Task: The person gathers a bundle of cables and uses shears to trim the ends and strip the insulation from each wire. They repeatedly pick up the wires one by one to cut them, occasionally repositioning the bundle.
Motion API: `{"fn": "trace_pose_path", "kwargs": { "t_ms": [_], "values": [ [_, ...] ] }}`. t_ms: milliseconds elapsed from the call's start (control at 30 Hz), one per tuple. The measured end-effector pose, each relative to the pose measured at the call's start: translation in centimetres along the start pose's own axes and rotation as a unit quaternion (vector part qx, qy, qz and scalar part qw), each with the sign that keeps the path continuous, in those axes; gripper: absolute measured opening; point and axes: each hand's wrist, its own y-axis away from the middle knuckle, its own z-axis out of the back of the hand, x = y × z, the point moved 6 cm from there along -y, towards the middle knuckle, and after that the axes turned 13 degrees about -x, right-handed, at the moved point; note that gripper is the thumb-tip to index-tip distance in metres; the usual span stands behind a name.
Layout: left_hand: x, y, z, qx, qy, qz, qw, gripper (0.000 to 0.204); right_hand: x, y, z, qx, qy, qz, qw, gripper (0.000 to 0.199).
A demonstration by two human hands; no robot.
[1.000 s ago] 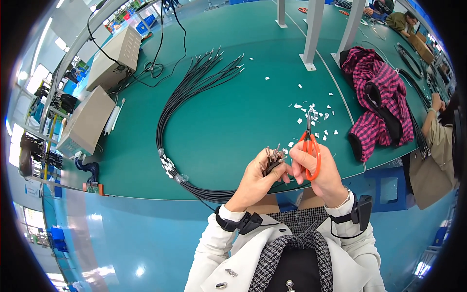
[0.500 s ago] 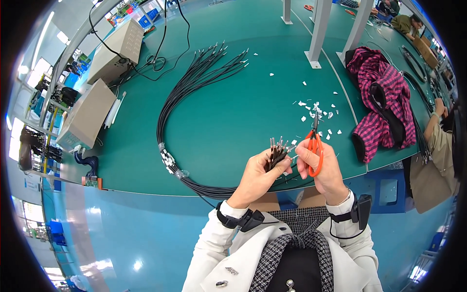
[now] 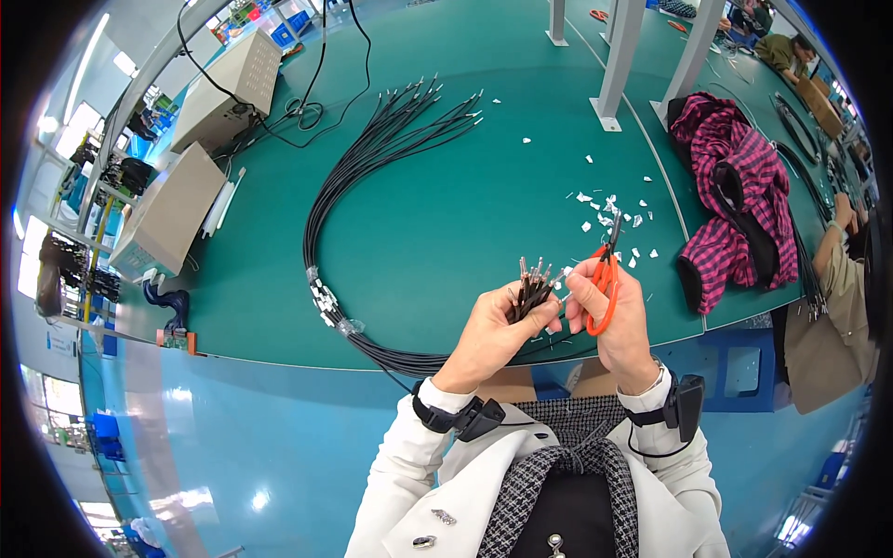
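Note:
My left hand (image 3: 498, 333) is closed around a bunch of black cable ends (image 3: 532, 296), whose stripped, metallic-looking tips point up and away from me. The cables (image 3: 314, 209) run from it in a wide curve to the left, bound by clear tape and white labels (image 3: 325, 302), and fan out at the far end. In my right hand (image 3: 621, 325) is a pair of orange-handled scissors (image 3: 609, 279), its dark blades pointing away. The right thumb and forefinger come close to the cable tips; whether they pinch one is too small to tell.
White scraps (image 3: 609, 206) lie scattered on the green table (image 3: 446, 205) beyond my hands. A pink and black checked garment (image 3: 735, 200) is at the right, near grey metal posts (image 3: 619, 74). Two beige boxes (image 3: 167, 209) stand at the left. A co-worker's arm (image 3: 833, 246) shows at far right.
My right hand has shifted slightly, and the scissors' blades now tilt more to the right. The left hand keeps its hold on the cable ends. The whole view has moved a little.

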Motion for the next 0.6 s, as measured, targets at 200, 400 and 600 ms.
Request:
{"fn": "trace_pose_path", "kwargs": {
  "t_ms": [200, 400, 600],
  "values": [
    [0.00, -0.14, 0.22, -0.014, 0.026, 0.014, 0.999, 0.014, -0.06, 0.33, -0.27, 0.009, -0.006, -0.018, 1.000, 0.016],
    [-0.05, -0.29, 0.44, -0.013, 0.018, 0.020, 1.000, 0.014, -0.61, 0.09, 0.49, 0.004, 0.008, -0.006, 1.000, 0.016],
    [-0.27, -0.17, 0.13, -0.019, 0.035, 0.000, 0.999, 0.015, -0.30, 0.00, -0.06, 0.014, -0.015, -0.022, 1.000, 0.016]
  ]
}}
